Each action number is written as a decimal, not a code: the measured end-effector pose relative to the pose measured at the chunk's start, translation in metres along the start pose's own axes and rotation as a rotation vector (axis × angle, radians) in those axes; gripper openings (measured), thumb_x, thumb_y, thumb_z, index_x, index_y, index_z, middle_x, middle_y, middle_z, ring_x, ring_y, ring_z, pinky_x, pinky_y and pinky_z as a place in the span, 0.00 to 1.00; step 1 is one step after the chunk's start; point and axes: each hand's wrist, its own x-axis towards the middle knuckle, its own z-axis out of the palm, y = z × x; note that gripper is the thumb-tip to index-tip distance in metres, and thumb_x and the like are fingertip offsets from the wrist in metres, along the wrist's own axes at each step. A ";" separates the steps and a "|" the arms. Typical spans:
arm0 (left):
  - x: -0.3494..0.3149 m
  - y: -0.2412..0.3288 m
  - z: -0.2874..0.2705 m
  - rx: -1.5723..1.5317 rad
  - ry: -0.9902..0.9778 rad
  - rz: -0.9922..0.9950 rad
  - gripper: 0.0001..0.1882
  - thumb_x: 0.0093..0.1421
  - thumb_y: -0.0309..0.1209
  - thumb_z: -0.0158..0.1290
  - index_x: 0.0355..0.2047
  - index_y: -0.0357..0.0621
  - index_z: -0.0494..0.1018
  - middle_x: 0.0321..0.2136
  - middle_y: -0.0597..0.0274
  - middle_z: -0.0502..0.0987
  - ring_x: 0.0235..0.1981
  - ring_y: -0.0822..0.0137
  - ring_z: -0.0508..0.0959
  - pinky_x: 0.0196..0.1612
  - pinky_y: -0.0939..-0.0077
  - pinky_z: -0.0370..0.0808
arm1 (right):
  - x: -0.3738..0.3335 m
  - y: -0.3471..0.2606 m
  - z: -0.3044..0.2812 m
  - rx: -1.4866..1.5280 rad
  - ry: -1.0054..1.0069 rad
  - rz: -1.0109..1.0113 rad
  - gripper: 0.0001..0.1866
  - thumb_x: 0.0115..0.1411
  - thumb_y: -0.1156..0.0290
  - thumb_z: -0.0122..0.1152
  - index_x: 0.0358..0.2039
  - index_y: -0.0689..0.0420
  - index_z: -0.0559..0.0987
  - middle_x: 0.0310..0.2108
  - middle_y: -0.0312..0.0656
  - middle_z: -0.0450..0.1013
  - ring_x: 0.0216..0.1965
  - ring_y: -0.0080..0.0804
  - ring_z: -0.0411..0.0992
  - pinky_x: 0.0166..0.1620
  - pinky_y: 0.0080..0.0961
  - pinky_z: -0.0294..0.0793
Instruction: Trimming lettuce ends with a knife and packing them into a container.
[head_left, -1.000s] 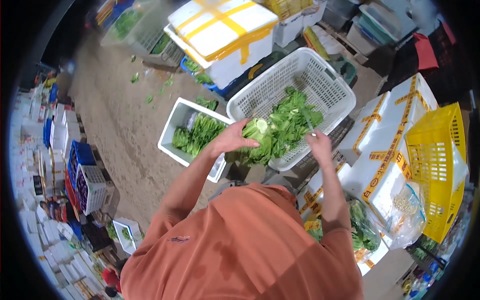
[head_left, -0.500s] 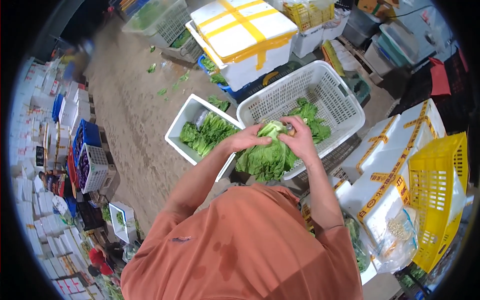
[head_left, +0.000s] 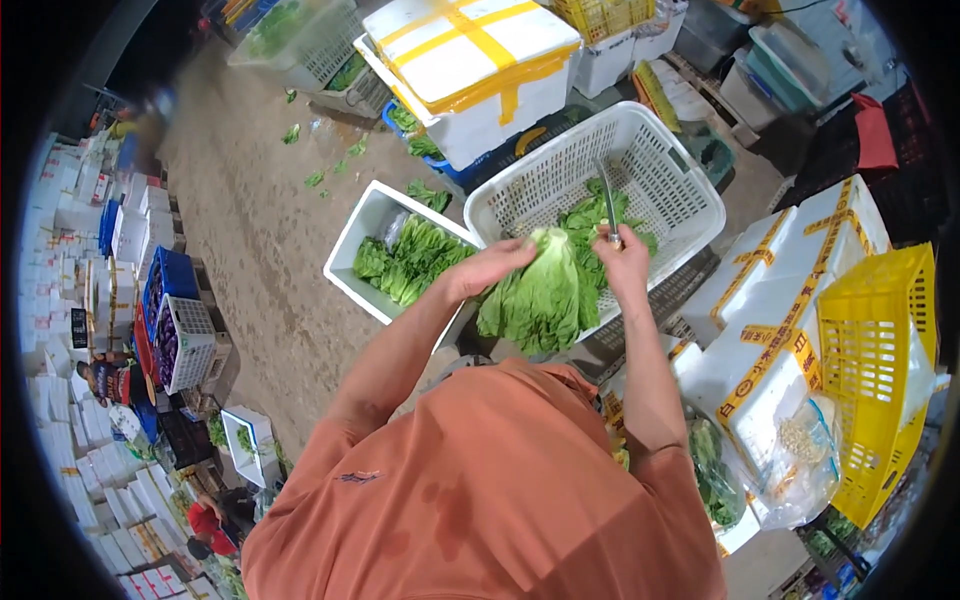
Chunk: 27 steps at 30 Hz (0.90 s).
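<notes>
My left hand (head_left: 497, 267) grips a head of leafy green lettuce (head_left: 540, 305) near its pale stem end, the leaves hanging down toward me. In my right hand (head_left: 625, 262) is a knife (head_left: 608, 198), its slim, slightly curved blade pointing up and away from me. The knife is just right of the stem end, apart from it. Beyond both hands stands a white slatted plastic crate (head_left: 690, 170) with loose green leaves (head_left: 585, 220) inside. To the left, a white foam box (head_left: 340, 235) holds several lettuce heads (head_left: 410, 262).
A lidded foam box with yellow tape (head_left: 480, 60) stands beyond the crate. Taped foam boxes (head_left: 760, 290) and a yellow crate (head_left: 870, 380) are at right. Leaf scraps (head_left: 315, 179) lie on the floor. People (head_left: 205, 520) and stacked boxes are far left.
My right hand has moved right, away from the stem end, and the knife blade now shows upright. The lettuce hangs more downward from my left hand.
</notes>
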 end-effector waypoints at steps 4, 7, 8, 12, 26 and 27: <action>0.014 0.000 0.012 -0.107 0.091 -0.015 0.30 0.64 0.48 0.42 0.54 0.33 0.61 0.48 0.54 0.71 0.44 0.67 0.74 0.46 0.74 0.72 | -0.026 -0.022 0.008 0.069 -0.215 -0.006 0.14 0.47 0.71 0.65 0.35 0.61 0.74 0.25 0.30 0.69 0.26 0.15 0.63 0.31 0.15 0.63; 0.022 0.014 0.021 -0.067 0.112 -0.085 0.27 0.64 0.46 0.42 0.53 0.36 0.64 0.46 0.56 0.72 0.44 0.68 0.74 0.47 0.74 0.72 | -0.011 0.017 -0.005 0.304 -0.244 0.175 0.16 0.50 0.70 0.63 0.38 0.62 0.72 0.27 0.30 0.69 0.27 0.17 0.64 0.32 0.16 0.64; 0.025 0.018 0.021 -0.055 0.090 -0.121 0.26 0.64 0.46 0.42 0.53 0.38 0.64 0.46 0.59 0.72 0.45 0.70 0.73 0.47 0.75 0.71 | -0.009 0.021 -0.008 0.554 -0.298 0.228 0.17 0.51 0.71 0.61 0.40 0.63 0.72 0.29 0.31 0.71 0.29 0.18 0.67 0.36 0.17 0.67; 0.031 0.040 0.020 0.304 -0.083 -0.154 0.22 0.61 0.44 0.49 0.45 0.36 0.71 0.39 0.61 0.75 0.38 0.73 0.74 0.40 0.77 0.71 | -0.019 0.044 -0.028 0.886 -0.429 0.287 0.18 0.55 0.70 0.56 0.46 0.61 0.72 0.38 0.37 0.74 0.37 0.24 0.73 0.43 0.22 0.73; 0.037 0.010 0.042 0.591 0.162 0.225 0.35 0.52 0.47 0.58 0.52 0.34 0.63 0.44 0.50 0.72 0.45 0.62 0.72 0.49 0.73 0.68 | -0.035 0.011 -0.007 0.681 0.106 0.090 0.13 0.53 0.70 0.64 0.37 0.60 0.74 0.28 0.28 0.70 0.29 0.14 0.64 0.35 0.13 0.64; 0.041 0.008 0.036 0.423 0.144 0.225 0.32 0.52 0.42 0.60 0.51 0.35 0.65 0.42 0.56 0.73 0.44 0.68 0.72 0.47 0.74 0.69 | -0.032 0.010 -0.006 0.605 0.092 0.106 0.12 0.53 0.70 0.64 0.36 0.60 0.74 0.27 0.28 0.70 0.28 0.14 0.64 0.34 0.13 0.64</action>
